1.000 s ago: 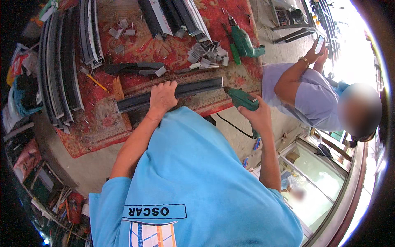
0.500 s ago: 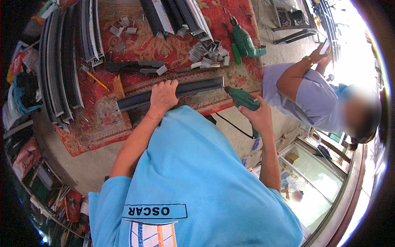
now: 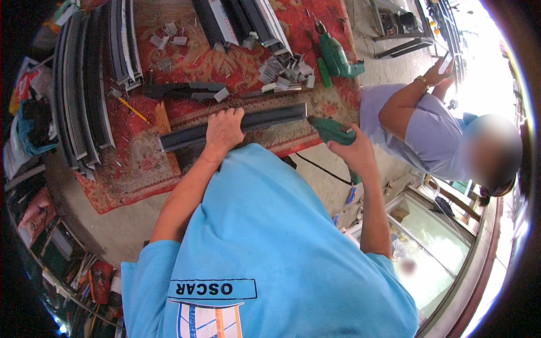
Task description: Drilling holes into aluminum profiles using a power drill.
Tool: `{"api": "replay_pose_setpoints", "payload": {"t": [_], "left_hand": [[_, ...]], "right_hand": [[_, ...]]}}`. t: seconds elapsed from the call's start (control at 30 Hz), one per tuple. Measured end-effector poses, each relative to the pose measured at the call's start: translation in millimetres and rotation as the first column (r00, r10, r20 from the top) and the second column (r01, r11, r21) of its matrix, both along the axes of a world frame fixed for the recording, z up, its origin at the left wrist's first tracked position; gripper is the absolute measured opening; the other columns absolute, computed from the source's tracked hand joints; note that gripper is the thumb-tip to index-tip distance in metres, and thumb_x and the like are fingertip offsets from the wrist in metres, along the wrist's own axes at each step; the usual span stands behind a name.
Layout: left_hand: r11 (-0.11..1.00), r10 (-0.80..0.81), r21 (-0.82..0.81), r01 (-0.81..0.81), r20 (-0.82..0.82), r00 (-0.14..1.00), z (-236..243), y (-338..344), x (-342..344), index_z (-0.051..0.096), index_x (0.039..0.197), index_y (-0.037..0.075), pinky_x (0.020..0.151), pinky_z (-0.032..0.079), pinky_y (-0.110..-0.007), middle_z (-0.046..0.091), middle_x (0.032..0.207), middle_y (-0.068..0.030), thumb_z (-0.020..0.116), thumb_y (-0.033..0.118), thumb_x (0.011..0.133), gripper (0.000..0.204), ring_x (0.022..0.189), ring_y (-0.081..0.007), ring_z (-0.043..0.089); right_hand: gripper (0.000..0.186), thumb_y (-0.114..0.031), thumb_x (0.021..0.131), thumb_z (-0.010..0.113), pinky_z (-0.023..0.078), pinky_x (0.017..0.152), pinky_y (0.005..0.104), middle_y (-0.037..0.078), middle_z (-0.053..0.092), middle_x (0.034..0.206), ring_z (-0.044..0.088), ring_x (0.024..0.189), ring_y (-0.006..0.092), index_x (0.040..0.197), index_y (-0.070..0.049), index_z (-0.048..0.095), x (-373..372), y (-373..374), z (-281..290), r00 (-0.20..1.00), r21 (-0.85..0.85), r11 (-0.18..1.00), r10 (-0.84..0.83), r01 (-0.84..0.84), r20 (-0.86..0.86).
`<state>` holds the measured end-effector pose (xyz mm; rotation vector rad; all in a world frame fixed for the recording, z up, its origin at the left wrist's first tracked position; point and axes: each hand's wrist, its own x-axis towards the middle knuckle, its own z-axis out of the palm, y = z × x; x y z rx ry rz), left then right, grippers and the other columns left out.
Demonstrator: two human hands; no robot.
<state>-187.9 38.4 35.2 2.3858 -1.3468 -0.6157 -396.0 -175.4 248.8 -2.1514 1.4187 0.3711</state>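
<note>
My left hand (image 3: 224,129) is closed over a dark metal profile (image 3: 270,117) that lies across the carpeted table near its front edge. In my right hand (image 3: 356,152) is a green power drill (image 3: 332,130), its front end close to the profile's right end; whether they touch I cannot tell. The profile's left part rests by a wooden strip (image 3: 163,121). Small grey metal brackets (image 3: 284,72) lie in a heap beyond the profile. A second green drill (image 3: 336,56) lies at the table's far right.
Long dark profiles (image 3: 84,84) are stacked at the left, and more profiles (image 3: 242,22) lie at the back. A yellow pencil (image 3: 134,110) is on the red carpet (image 3: 141,194). To the right, a person in a light shirt (image 3: 428,129) holds a phone (image 3: 445,63).
My right hand has turned the drill slightly and shifted a little to the right. The left hand and the profile stay in place.
</note>
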Motion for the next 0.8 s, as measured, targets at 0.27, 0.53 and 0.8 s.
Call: {"api": "replay_pose_setpoints", "payload": {"t": [0.27, 0.53, 0.8], "left_hand": [[1.0, -0.012, 0.014, 0.012, 0.001, 1.0, 3, -2, 2, 0.061, 0.105, 0.012, 0.081, 0.052, -0.051, 0.067, 0.098, -0.0086, 0.082, 0.023, 0.073, 0.04, 0.098, -0.0331, 0.067], [1.0, -0.002, -0.011, 0.002, -0.004, 1.0, 1, -1, 1, 0.061, 0.104, 0.012, 0.08, 0.052, -0.051, 0.066, 0.096, -0.0081, 0.077, 0.023, 0.074, 0.036, 0.094, -0.0327, 0.067], [0.998, -0.027, 0.047, 0.028, -0.025, 0.999, -9, 1, 1, 0.059, 0.11, 0.012, 0.08, 0.051, -0.051, 0.066, 0.102, -0.0089, 0.078, 0.027, 0.072, 0.045, 0.099, -0.0326, 0.066]], "right_hand": [[0.07, -0.031, 0.07, 0.082, 0.055, 0.085, 0.0386, 0.019, 0.073, 0.097, 0.072, 0.091, 0.0281, 0.129, 0.003, 0.063, 20, -10, 4, 0.995, 0.081, 0.992, 0.094, -0.092, -0.022], [0.064, -0.029, 0.069, 0.081, 0.056, 0.08, 0.0409, 0.021, 0.074, 0.091, 0.074, 0.085, 0.0345, 0.124, 0.0, 0.066, 31, -9, 2, 0.978, 0.01, 0.983, 0.184, -0.184, -0.098], [0.063, -0.03, 0.069, 0.081, 0.056, 0.081, 0.0397, 0.022, 0.074, 0.096, 0.074, 0.085, 0.0354, 0.123, -0.001, 0.067, 33, -6, 5, 0.973, -0.002, 0.98, 0.199, -0.2, -0.115]]}}
